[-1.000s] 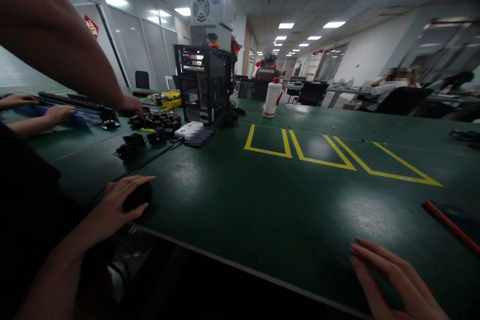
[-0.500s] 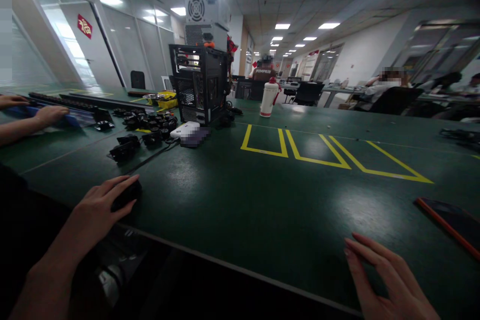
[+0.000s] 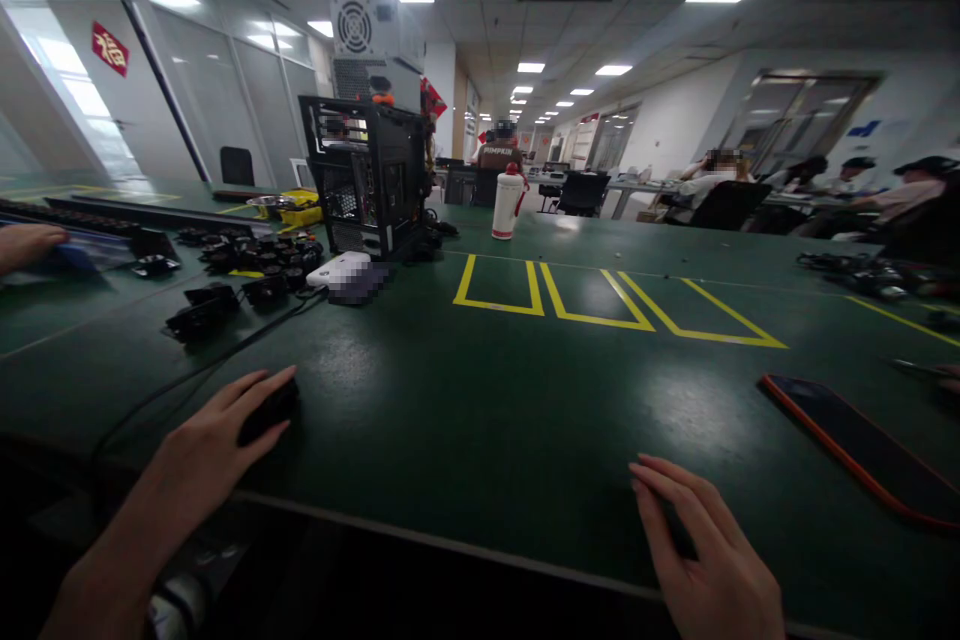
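My left hand (image 3: 217,440) is wrapped round a small black object (image 3: 271,408) on the green table (image 3: 450,430), near its front edge. The object is dark and partly under my fingers, so I cannot make out what it is. At the lower right, my right hand (image 3: 690,530) is by the table's front edge. Its fingers are loosely curved, with thumb and forefinger apart and nothing visible between them. A phone with an orange-red edge (image 3: 855,440) lies farther right, apart from that hand.
A black computer case (image 3: 367,175) stands at the back left, near black parts (image 3: 262,260) and a white device (image 3: 340,269). A white bottle (image 3: 508,205) stands behind yellow tape outlines (image 3: 499,308). Another person's hand (image 3: 30,245) is at the far left.
The view has turned to the right, so the case, bottle and phone appear farther left. Both my hands keep nearly the same pose. The other person's hands now show less at the left edge.
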### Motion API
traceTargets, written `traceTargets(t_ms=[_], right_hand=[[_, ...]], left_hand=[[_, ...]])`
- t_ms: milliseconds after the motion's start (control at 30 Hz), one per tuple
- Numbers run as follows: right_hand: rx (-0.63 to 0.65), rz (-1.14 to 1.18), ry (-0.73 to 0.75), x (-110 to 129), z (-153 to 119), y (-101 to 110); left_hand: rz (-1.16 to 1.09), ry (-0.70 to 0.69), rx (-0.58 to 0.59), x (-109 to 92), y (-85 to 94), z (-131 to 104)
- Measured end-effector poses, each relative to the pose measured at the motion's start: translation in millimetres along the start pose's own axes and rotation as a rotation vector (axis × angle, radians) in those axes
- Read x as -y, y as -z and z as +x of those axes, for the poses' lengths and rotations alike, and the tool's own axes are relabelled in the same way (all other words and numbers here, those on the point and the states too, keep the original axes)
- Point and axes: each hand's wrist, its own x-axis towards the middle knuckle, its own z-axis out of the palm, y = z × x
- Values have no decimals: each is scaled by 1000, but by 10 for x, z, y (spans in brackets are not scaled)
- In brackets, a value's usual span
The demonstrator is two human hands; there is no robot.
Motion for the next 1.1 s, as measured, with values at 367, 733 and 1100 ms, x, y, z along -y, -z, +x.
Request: traceTargets(t_ms=[367,733,1100], right_hand=[[42,21,17,-43,-18,-14],[431,318,78,406,289,86],[659,710,37,855,818,-359]], left_hand=[[-174,-263,85,-786,-159,338],[-269,-321,140,-1158,-228,320],[-373,-388,151,-1619,-351,110]])
